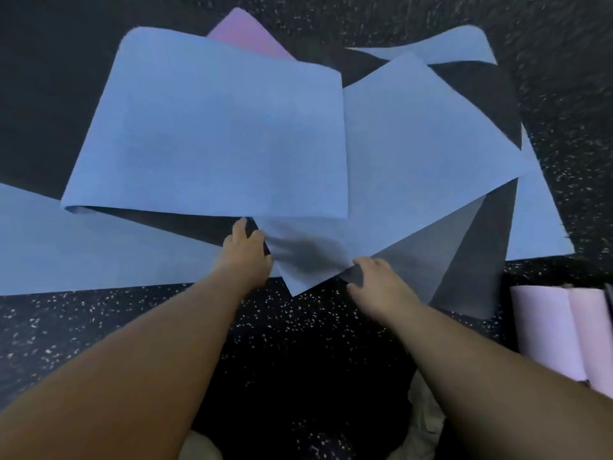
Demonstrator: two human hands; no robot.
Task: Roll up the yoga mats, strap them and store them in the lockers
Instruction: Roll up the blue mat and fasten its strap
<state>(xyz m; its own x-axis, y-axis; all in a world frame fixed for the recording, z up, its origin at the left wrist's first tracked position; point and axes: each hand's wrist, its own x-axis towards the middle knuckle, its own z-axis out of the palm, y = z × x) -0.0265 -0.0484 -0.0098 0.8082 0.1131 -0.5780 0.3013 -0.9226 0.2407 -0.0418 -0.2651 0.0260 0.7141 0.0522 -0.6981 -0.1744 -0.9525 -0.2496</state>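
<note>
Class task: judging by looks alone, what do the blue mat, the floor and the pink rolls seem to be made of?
Blue mat: probably thin flexible foam, matte; it bends and curls without creasing.
Floor: likely rubber, black with white flecks.
Pink rolls: seemingly similar foam, smooth and matte, rolled tight.

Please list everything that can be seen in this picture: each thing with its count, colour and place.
Unrolled blue foam yoga mats with dark undersides: several overlapping, exact count unclear; blue; spread over the floor, centre.
Purple yoga mat: one; purple; top centre, mostly under the blue mats.
Rolled pale pink mats: two visible; pink; right edge.
Speckled black rubber floor: one; black with white flecks; everywhere beneath.
Left hand: gripping a blue mat's edge, centre.
Right hand: gripping the same mat's near corner.
</note>
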